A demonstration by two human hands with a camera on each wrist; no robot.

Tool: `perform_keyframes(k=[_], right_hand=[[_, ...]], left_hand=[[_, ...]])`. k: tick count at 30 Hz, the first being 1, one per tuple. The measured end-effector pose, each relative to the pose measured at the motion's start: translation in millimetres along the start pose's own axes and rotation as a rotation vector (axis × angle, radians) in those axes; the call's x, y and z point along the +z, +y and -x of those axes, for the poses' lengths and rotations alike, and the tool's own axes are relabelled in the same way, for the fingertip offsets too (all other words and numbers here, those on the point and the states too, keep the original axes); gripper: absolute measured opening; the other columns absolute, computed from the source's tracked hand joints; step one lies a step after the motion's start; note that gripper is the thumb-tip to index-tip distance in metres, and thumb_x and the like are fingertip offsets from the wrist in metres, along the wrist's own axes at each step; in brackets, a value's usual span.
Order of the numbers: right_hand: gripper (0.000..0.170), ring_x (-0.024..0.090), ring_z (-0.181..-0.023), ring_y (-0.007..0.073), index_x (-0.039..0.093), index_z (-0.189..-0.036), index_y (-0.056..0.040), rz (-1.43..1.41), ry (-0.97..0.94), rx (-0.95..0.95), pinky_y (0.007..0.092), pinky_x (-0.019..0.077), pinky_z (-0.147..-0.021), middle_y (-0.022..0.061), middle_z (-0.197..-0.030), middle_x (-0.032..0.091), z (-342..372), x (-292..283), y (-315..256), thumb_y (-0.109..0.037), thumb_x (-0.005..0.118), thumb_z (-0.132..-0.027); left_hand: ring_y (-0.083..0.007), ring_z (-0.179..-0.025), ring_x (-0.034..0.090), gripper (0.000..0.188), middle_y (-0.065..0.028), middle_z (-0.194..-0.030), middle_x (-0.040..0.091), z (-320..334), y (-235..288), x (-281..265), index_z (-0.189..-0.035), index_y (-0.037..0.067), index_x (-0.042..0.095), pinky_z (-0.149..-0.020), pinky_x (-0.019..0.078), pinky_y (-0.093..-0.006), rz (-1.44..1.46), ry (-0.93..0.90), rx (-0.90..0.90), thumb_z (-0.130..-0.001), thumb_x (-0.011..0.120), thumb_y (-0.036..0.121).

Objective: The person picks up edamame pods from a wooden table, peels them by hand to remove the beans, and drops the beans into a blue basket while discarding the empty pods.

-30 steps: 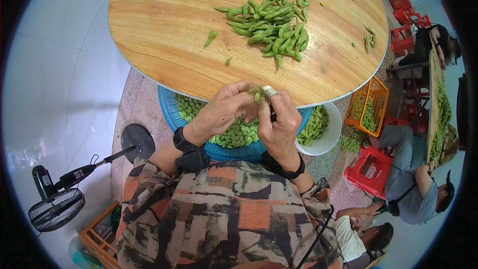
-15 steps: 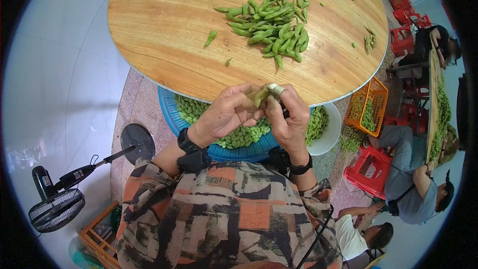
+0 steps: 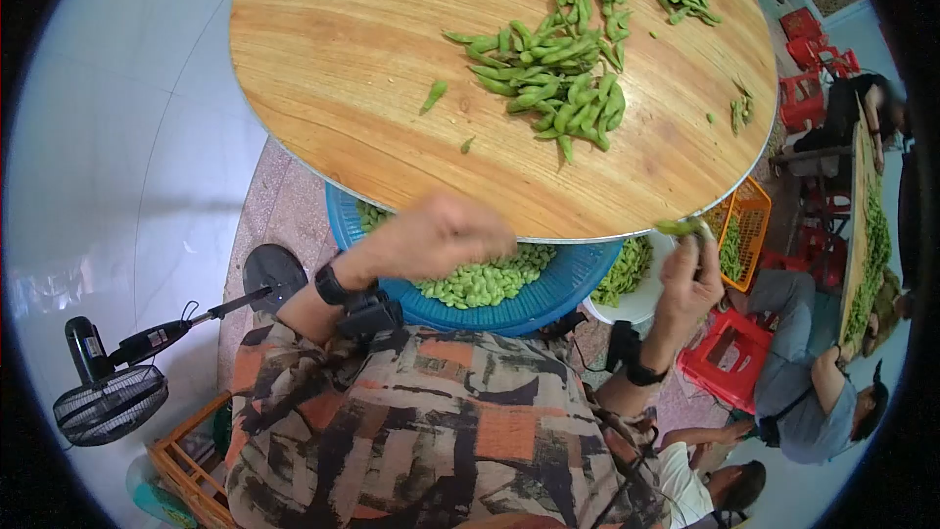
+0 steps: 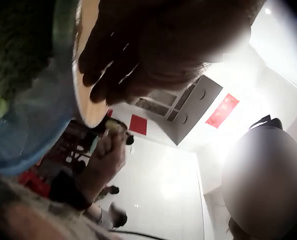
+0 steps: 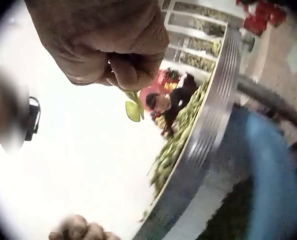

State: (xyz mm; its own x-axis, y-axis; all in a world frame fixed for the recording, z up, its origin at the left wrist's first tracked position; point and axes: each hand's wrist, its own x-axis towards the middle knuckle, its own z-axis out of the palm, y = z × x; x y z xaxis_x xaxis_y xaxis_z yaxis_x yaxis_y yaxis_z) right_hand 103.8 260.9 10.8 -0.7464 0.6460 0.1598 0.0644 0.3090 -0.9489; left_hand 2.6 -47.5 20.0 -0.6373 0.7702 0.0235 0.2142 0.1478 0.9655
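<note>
My right hand (image 3: 688, 279) is out at the table's right front edge, above the white bucket (image 3: 658, 299). Finger and thumb pinch a green soybean pod (image 3: 676, 227); the right wrist view shows that pod (image 5: 134, 109) poking out below the curled fingers, its halves spread. Over the blue basin (image 3: 578, 296) of shelled green beans (image 3: 485, 282), my left hand (image 3: 436, 235) is blurred, close to the table's front edge. Its fingers bend in dark shadow in the left wrist view, and I cannot tell if they hold anything. Whole pods (image 3: 568, 88) lie heaped on the round wooden table (image 3: 343, 69).
An orange crate (image 3: 752, 220) and a red stool (image 3: 729, 358) stand to the right. On the left is a black fan (image 3: 108, 402) on the floor. Other people sit at a second table (image 3: 864, 235) with pods on it, far right.
My hands were together over the basin, working on a pod. Now they are apart: the right has swung right with the pod, the left stays over the basin. The head view has shifted slightly.
</note>
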Motion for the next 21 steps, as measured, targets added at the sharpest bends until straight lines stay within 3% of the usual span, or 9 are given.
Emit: perform_keyframes(k=[3,5,6,10,12,16,18,19,21], right_hand=[[0.025,0.057,-0.058,0.0117,0.064,-0.116,0.0028,0.086,0.093,0.000,0.0258,0.0430,-0.052,0.0068,-0.081,0.069,-15.7,-42.9,45.9,-0.001,0.057,-0.092],[0.031,0.065,-0.069,0.0173,0.063,-0.122,0.0038,0.762,0.053,-0.095,0.0315,0.0515,-0.063,0.0136,-0.086,0.071,-16.9,-57.1,50.8,-0.009,0.057,-0.095],[0.033,0.067,-0.072,0.0201,0.062,-0.121,0.0050,0.848,0.047,-0.038,0.0343,0.0521,-0.068,0.0188,-0.084,0.070,-16.4,-56.7,44.4,-0.010,0.057,-0.093],[0.029,0.071,-0.078,0.0220,0.062,-0.122,0.0030,0.705,0.092,-0.128,0.0334,0.0539,-0.071,0.0184,-0.086,0.072,-14.7,-29.9,24.1,-0.005,0.055,-0.094],[0.029,0.070,-0.079,0.0163,0.064,-0.121,0.0018,0.309,0.037,-0.232,0.0307,0.0537,-0.071,0.0138,-0.087,0.073,-14.3,-6.4,17.4,-0.002,0.055,-0.094],[0.027,0.065,-0.076,0.0108,0.066,-0.118,0.0019,0.132,-0.268,-0.149,0.0242,0.0505,-0.067,0.0077,-0.090,0.072,2.7,47.3,-24.9,0.001,0.055,-0.093],[0.026,0.058,-0.065,0.0074,0.065,-0.119,0.0017,-0.112,-0.427,-0.045,0.0215,0.0467,-0.059,0.0030,-0.084,0.069,9.2,71.0,-32.2,-0.002,0.056,-0.095],[0.026,0.058,-0.065,0.0074,0.065,-0.119,0.0017,-0.110,-0.423,-0.039,0.0215,0.0467,-0.059,0.0030,-0.084,0.069,13.8,79.8,-40.1,-0.002,0.056,-0.095],[0.027,0.047,-0.056,0.0042,0.063,-0.122,0.0013,-0.444,-0.675,0.271,0.0201,0.0386,-0.049,-0.0014,-0.072,0.060,17.2,92.5,-57.4,-0.006,0.055,-0.098]], left_hand=[[-0.0291,-0.081,0.066,0.017,-0.0162,-0.088,0.067,-16.0,-2.1,-45.1,-0.097,0.000,0.070,-0.073,0.0516,-0.0377,-0.447,0.607,-0.137,-0.085,0.068,0.012],[-0.0287,-0.078,0.065,0.016,-0.0157,-0.087,0.066,-28.9,-22.1,-67.2,-0.095,-0.001,0.069,-0.070,0.0512,-0.0367,-0.580,0.667,-0.119,-0.085,0.068,0.012],[-0.0283,-0.076,0.064,0.016,-0.0152,-0.086,0.065,-34.0,-32.0,-72.7,-0.093,-0.001,0.069,-0.067,0.0507,-0.0356,-0.709,0.724,-0.103,-0.085,0.069,0.012],[-0.0308,-0.075,0.063,0.015,-0.0161,-0.083,0.062,-46.8,-44.7,-73.7,-0.089,-0.001,0.068,-0.064,0.0500,-0.0377,-0.869,0.715,-0.070,-0.084,0.069,0.013],[-0.0337,-0.077,0.063,0.015,-0.0174,-0.086,0.063,-48.4,-39.8,-67.6,-0.090,-0.002,0.066,-0.064,0.0495,-0.0393,-1.041,0.692,-0.122,-0.085,0.068,0.013],[-0.0273,-0.073,0.062,0.017,-0.0144,-0.081,0.062,-45.5,-29.0,-56.7,-0.098,-0.002,0.065,-0.061,0.0483,-0.0353,-1.085,0.676,-0.052,-0.088,0.067,0.012],[-0.0234,-0.063,0.059,0.015,-0.0135,-0.083,0.058,-40.2,-8.4,-40.6,-0.096,-0.001,0.064,-0.058,0.0472,-0.0324,-0.444,0.533,0.003,-0.090,0.064,0.012],[-0.0234,-0.063,0.059,0.015,-0.0135,-0.083,0.058,-35.9,-1.2,-26.3,-0.096,-0.001,0.064,-0.058,0.0472,-0.0324,-0.441,0.525,0.002,-0.090,0.064,0.012],[-0.0075,-0.066,0.050,0.018,-0.0016,-0.067,0.050,-31.1,10.7,2.2,-0.099,-0.001,0.061,-0.056,0.0393,-0.0232,0.239,0.324,-0.268,-0.097,0.061,0.017]])
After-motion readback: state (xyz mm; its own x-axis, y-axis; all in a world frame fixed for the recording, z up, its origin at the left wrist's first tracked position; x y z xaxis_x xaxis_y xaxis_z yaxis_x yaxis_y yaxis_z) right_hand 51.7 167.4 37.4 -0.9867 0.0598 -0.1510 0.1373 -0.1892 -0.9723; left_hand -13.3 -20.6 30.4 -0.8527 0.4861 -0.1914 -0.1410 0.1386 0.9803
